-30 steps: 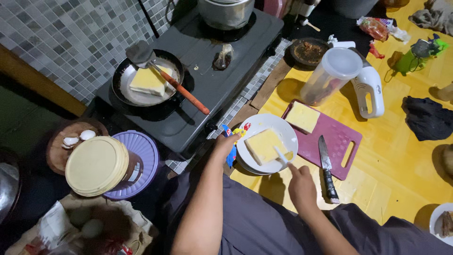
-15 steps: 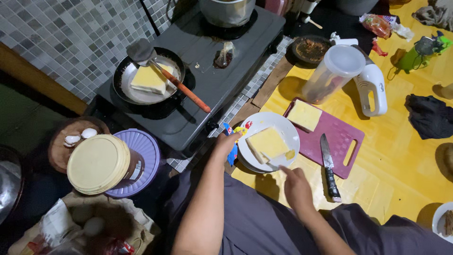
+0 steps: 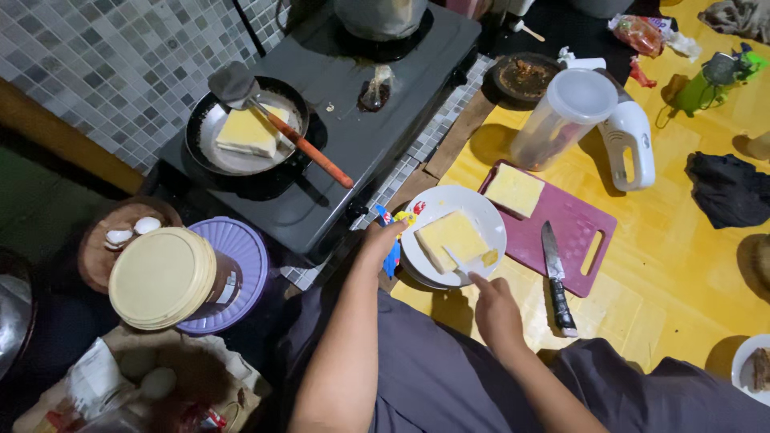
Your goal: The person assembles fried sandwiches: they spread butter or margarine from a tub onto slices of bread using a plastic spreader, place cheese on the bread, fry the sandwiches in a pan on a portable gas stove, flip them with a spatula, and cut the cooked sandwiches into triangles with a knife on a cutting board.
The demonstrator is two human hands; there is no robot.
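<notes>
Spreading step, by the look: left hand [image 3: 383, 240] fingers press the plate [image 3: 488, 220] rim, steadying it; right hand [image 3: 496, 309] pinches a white spreader [image 3: 464, 266] on the bread [image 3: 449, 238] just ahead; next stroke needs light, even pressure

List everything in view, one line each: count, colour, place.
stove: 1, grey, top centre
frying pan: 1, dark, on stove, holds a yellow slice
spatula: 1, orange handle, in pan
white plate: 1, centre, holds a yellow slice
cutting board: 1, maroon, right of plate, bears another slice
knife: 1, black handle, on board's edge
jar: 1, clear, above board
left hand: on plate's rim
right hand: holds a small white utensil on the slice
</notes>
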